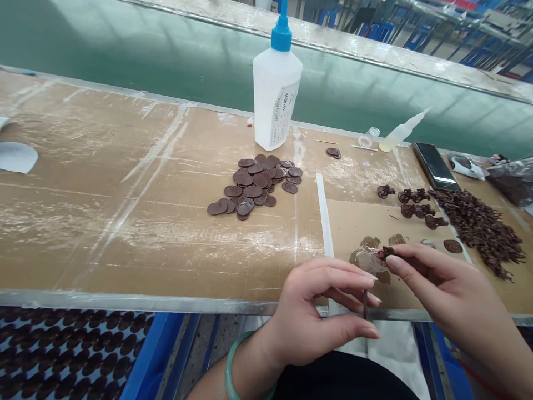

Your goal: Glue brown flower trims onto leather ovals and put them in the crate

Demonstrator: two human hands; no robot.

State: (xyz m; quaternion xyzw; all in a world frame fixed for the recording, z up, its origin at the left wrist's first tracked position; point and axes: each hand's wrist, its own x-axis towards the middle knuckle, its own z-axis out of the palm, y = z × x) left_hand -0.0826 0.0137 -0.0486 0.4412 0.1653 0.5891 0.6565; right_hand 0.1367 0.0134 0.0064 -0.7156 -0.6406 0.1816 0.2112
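My left hand (322, 311) pinches a thin brown oval disc (365, 304), seen edge-on, between thumb and fingers. My right hand (437, 278) grips a small dark brown figure piece (387, 251) at the fingertips. That piece is at a small translucent dish (367, 260) with wet-looking stains around it; whether they touch I cannot tell. Left of my hands lies a pile of brown oval discs (254, 186). Several discs with small figures standing on them (417, 211) sit beyond my right hand, beside a heap of loose brown figure pieces (485, 230).
A large white bottle with a blue cap (277, 94) stands behind the disc pile. At the back right are a small nozzle bottle (402, 133), a clear cap (368, 136) and a phone (435, 165). Bottom left, a blue crate (152, 355) holds rows of dark discs below the table edge.
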